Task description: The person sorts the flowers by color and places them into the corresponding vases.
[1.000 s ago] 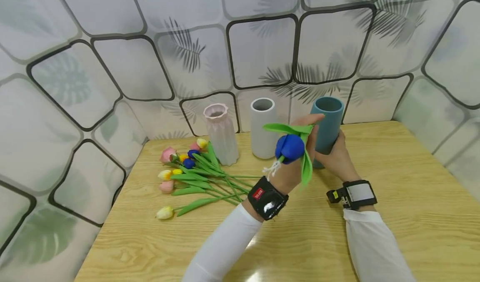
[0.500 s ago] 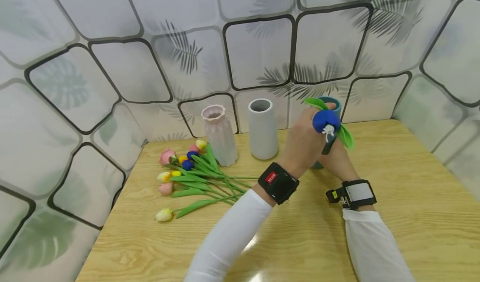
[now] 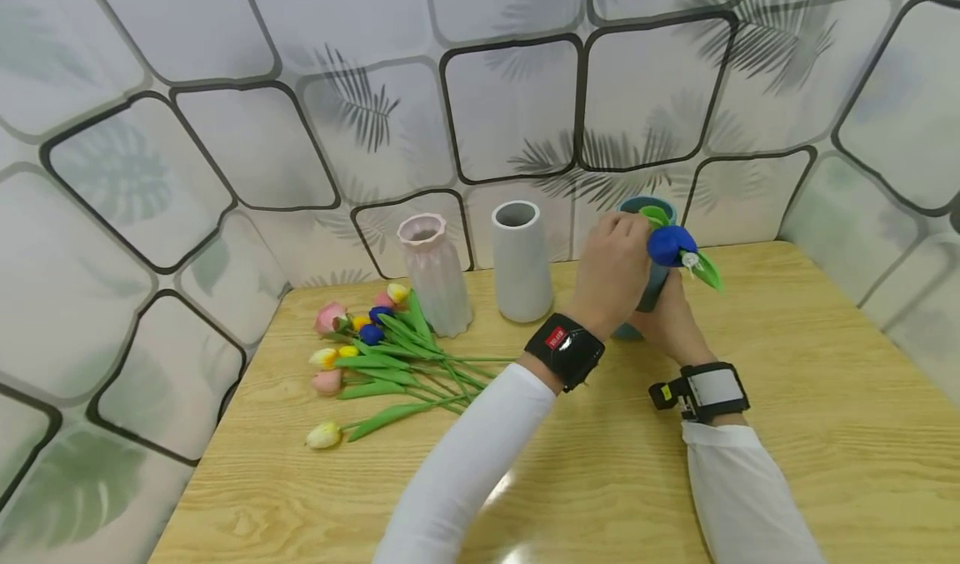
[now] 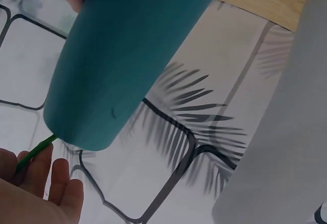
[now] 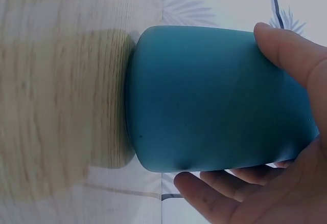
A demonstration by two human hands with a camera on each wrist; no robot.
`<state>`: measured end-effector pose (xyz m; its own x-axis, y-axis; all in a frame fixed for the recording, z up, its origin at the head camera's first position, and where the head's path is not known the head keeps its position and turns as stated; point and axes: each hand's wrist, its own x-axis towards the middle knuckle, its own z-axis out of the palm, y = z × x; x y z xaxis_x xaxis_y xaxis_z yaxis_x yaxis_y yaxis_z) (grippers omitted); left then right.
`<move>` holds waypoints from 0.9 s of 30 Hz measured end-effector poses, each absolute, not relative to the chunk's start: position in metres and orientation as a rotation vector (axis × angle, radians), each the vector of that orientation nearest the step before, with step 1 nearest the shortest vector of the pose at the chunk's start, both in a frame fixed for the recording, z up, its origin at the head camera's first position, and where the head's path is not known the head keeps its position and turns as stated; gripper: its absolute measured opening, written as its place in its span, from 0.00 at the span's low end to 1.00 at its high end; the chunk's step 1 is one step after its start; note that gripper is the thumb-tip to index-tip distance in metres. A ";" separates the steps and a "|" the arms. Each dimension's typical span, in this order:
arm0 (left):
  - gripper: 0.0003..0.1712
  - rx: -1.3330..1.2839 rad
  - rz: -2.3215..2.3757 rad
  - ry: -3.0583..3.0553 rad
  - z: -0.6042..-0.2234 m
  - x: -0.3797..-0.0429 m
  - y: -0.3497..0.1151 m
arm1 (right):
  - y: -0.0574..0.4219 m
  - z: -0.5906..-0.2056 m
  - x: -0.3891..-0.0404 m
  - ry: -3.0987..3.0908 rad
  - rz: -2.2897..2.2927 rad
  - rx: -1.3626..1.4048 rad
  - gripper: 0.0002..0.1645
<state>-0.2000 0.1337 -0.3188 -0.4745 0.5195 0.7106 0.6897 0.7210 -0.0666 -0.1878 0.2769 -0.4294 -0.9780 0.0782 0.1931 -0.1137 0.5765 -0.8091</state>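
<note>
My left hand [image 3: 613,274] pinches the green stem [image 4: 37,151] of an artificial blue tulip [image 3: 670,246]. In the left wrist view the stem reaches the rim of a teal vase [image 4: 120,55]; its lower part is out of sight behind the rim. The blossom and green leaves hang over the vase's near side in the head view. My right hand [image 3: 672,322] grips the body of the vase, thumb on one side and fingers on the other. In the right wrist view the vase [image 5: 219,98] stands upright on the wooden table.
Left of the teal vase stand a white vase [image 3: 522,268] and a ridged pale pink vase [image 3: 437,285]. A pile of artificial tulips [image 3: 405,356], pink, yellow, white and blue, lies at the left of the table [image 3: 300,506]. A patterned curtain [image 3: 517,114] hangs behind.
My left hand has carried the blue tulip rightward to the teal vase's mouth, and the blossom has swung from the hand's near side to its right. My right hand keeps gripping the vase.
</note>
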 end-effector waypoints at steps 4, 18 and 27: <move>0.08 -0.877 -0.309 -2.224 -0.319 -0.207 0.136 | 0.277 -0.426 -0.187 -2.627 1.384 -0.014 0.68; 0.15 -0.808 -0.558 -2.408 -0.322 -0.215 0.143 | 0.280 -0.429 -0.189 -2.602 1.481 0.027 0.70; 0.17 -0.710 -0.882 -2.394 -0.324 -0.218 0.143 | 0.280 -0.429 -0.189 -2.554 1.544 0.058 0.69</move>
<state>-0.2176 0.1432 -0.3236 -0.7455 0.2979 0.5963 0.6136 0.6560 0.4394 -0.1887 0.2796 -0.4293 -0.9870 0.0476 0.1534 -0.1137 0.4676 -0.8766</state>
